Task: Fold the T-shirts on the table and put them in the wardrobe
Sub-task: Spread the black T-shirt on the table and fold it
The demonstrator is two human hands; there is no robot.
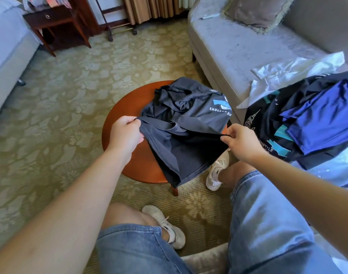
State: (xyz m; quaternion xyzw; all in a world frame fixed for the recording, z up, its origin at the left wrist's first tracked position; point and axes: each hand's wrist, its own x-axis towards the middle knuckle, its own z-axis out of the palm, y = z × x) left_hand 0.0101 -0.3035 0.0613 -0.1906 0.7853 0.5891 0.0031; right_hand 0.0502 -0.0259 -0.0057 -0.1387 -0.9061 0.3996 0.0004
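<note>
Green-gold carpet (60, 107): floral pattern, covering the floor on the left and in the middle.
Grey sofa (238, 50): along the right side, running from far to near.
Round wooden table (119, 111): reddish-brown and low, in the middle, just left of the sofa.
Dark grey T-shirt (189, 119): crumpled on the table's right half, with a white and blue print at its far right. Its near part is stretched between both hands, and the hem hangs past the table's near edge.
Clothes pile (268, 123): black printed T-shirt under a blue garment, on the sofa at near right.
Left hand (125, 133): fingers curled, grasping the T-shirt's left edge.
Right hand (242, 141): pinching the T-shirt's right edge.
</note>
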